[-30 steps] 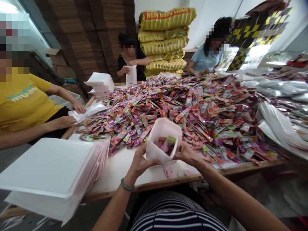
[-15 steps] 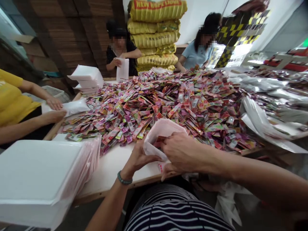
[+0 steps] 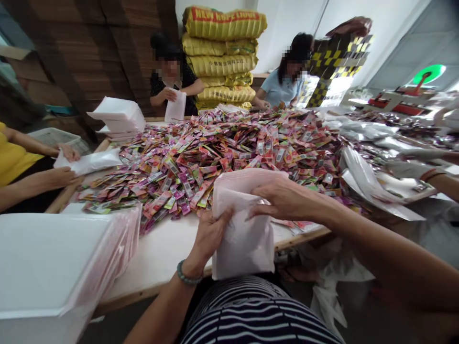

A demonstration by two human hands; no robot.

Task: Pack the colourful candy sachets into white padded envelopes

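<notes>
1. Bag (image 3: 244, 248), white and faintly pink, hangs nearly upright in the head view at the near edge of the table (image 3: 161, 253); whether its lower end touches my striped top (image 3: 265, 320), I cannot tell.
2. My left hand (image 3: 211, 231) grips its left side, thumb across the front. If that hold loosens, the bottom could slip down past the near edge, since I see no tabletop under it and the film looks slick.
3. My right hand (image 3: 287, 198) curls at the mouth with fingertips partly hidden, so I cannot tell whether they pinch the lip. A hard tug there could crease or split the thin wall.
4. Whatever is inside is hidden; tipping the mouth down could spill it.
5. Just beyond lies the heap of sachets (image 3: 229, 143), running toward the far edge. A careless sweep of my right hand could push loose ones off the near edge.
6. At the near left corner, the white stack (image 3: 46, 263) fans out on its right side; my left elbow swinging wide could slide it off.
</notes>
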